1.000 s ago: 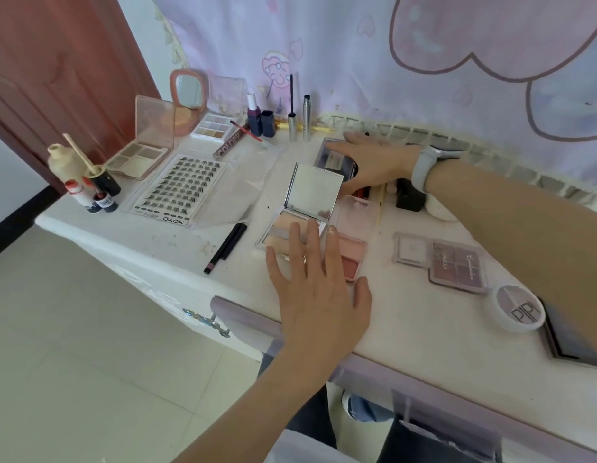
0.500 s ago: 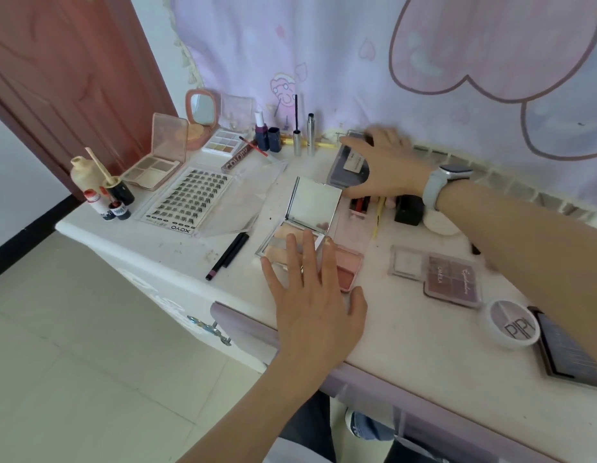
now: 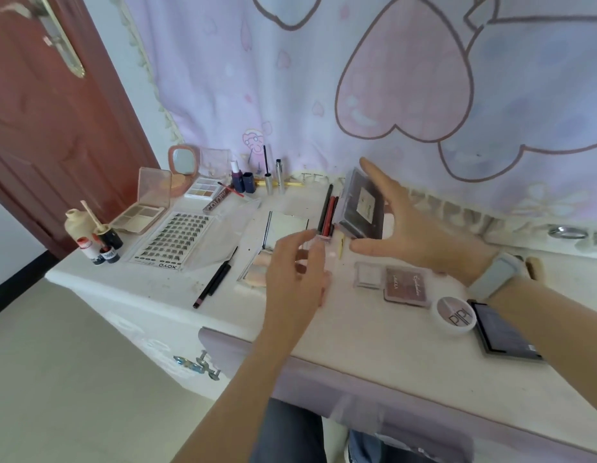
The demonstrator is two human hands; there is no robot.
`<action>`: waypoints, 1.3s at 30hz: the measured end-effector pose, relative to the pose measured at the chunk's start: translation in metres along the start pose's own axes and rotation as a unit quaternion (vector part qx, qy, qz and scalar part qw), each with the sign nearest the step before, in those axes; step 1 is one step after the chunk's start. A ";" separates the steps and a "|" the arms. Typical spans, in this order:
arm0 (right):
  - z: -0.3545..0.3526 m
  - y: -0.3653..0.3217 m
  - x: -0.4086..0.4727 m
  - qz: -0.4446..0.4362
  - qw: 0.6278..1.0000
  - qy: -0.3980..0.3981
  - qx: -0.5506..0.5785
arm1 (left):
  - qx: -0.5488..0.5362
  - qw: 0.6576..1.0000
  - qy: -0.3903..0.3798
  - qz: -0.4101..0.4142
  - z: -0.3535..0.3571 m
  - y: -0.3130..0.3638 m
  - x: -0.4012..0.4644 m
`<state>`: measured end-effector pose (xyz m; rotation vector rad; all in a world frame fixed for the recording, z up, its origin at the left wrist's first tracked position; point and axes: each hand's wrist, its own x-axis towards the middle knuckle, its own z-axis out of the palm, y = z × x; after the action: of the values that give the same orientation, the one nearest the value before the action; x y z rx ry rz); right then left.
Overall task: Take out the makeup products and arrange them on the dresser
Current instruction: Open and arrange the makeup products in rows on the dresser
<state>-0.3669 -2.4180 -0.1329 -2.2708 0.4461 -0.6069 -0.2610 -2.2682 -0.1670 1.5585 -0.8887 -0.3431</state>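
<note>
The desk (image 3: 374, 332) is crowded with laid-out makeup, so this looks like mid-arranging. The right hand (image 3: 420, 235) lifts a dark palette case (image 3: 360, 203) tilted near the curtain, thumb and fingers clamped across it. The left hand (image 3: 297, 279) pinches a clear pencil holder (image 3: 320, 242) just beside it; next, each needs a free spot.

I see two bare forearms with no sleeves. On the wrist just behind the right hand (image 3: 420, 235) sits a pale grey-blue watch (image 3: 494, 274) with a smooth, wide band. Nothing is worn behind the left hand (image 3: 295, 279). Below both, I make out dark trousers (image 3: 290, 432).
</note>
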 end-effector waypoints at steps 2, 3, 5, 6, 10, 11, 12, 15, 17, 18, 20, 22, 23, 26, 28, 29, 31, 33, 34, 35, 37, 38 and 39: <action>0.006 -0.008 -0.007 -0.027 1.000 0.004 -0.010 | -0.185 0.964 -0.128 -0.140 -0.001 0.016 0.012; 0.010 -0.011 -0.009 -0.040 0.999 0.006 -0.018 | -0.255 0.935 -0.172 -0.175 0.000 0.021 0.015; 0.015 -0.012 -0.012 -0.057 0.998 0.010 -0.036 | -0.317 0.905 -0.217 -0.184 0.002 0.022 0.018; 0.017 -0.012 -0.012 -0.061 0.997 0.009 -0.048 | -0.334 0.897 -0.231 -0.174 0.003 0.022 0.018; 0.011 -0.014 -0.013 -0.048 0.998 -0.017 -0.036 | -0.291 0.914 -0.231 -0.161 -0.005 0.021 0.020; 0.006 -0.016 -0.012 -0.046 0.999 -0.016 -0.025 | -0.272 0.922 -0.221 -0.165 -0.009 0.021 0.022; 0.001 -0.019 -0.011 -0.051 0.998 -0.008 -0.026 | -0.253 0.930 -0.212 -0.164 -0.013 0.019 0.025; -0.013 -0.027 -0.006 -0.099 0.989 0.005 -0.113 | -0.194 0.949 -0.206 -0.135 -0.025 0.019 0.035; -0.011 -0.033 -0.004 -0.104 0.980 -0.001 -0.171 | -0.197 0.955 -0.175 -0.139 -0.028 0.020 0.041; -0.008 -0.035 -0.004 -0.104 0.977 0.011 -0.186 | -0.205 0.956 -0.155 -0.144 -0.028 0.020 0.042; 0.000 -0.038 -0.004 -0.115 0.973 0.068 -0.189 | -0.244 0.949 -0.120 -0.161 -0.026 0.021 0.044; 0.005 -0.039 -0.002 -0.114 0.971 0.105 -0.181 | -0.283 0.938 -0.095 -0.178 -0.025 0.024 0.046; 0.005 -0.039 0.001 -0.106 0.973 0.109 -0.172 | -0.289 0.936 -0.083 -0.184 -0.025 0.024 0.048; 0.001 -0.042 0.010 -0.062 0.989 0.057 -0.120 | -0.254 0.949 -0.049 -0.180 -0.027 0.026 0.055; -0.006 -0.046 0.019 -0.040 0.994 0.006 -0.106 | -0.220 0.958 -0.059 -0.172 -0.030 0.028 0.064; -0.010 -0.047 0.025 -0.037 0.993 -0.016 -0.110 | -0.209 0.961 -0.074 -0.168 -0.032 0.031 0.070; -0.019 -0.051 0.039 -0.043 0.989 -0.060 -0.132 | -0.192 0.964 -0.095 -0.157 -0.035 0.036 0.083; -0.025 -0.055 0.053 -0.055 0.980 -0.097 -0.168 | -0.174 0.970 -0.095 -0.144 -0.037 0.039 0.097; -0.027 -0.056 0.060 -0.064 0.974 -0.105 -0.188 | -0.168 0.971 -0.092 -0.140 -0.038 0.041 0.102; -0.027 -0.057 0.066 -0.072 0.971 -0.106 -0.203 | -0.167 0.972 -0.088 -0.141 -0.039 0.041 0.107; -0.026 -0.058 0.075 -0.078 0.969 -0.104 -0.210 | -0.170 0.971 -0.084 -0.148 -0.041 0.040 0.116; -0.025 -0.058 0.080 -0.075 0.970 -0.111 -0.203 | -0.170 0.970 -0.086 -0.151 -0.043 0.039 0.119; -0.024 -0.058 0.083 -0.069 0.971 -0.124 -0.194 | -0.166 0.971 -0.088 -0.150 -0.044 0.038 0.122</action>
<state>-0.3035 -2.4329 -0.0514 -2.7270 0.3038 -0.3122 -0.1638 -2.3209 -0.0891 1.3600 -0.6850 -0.8171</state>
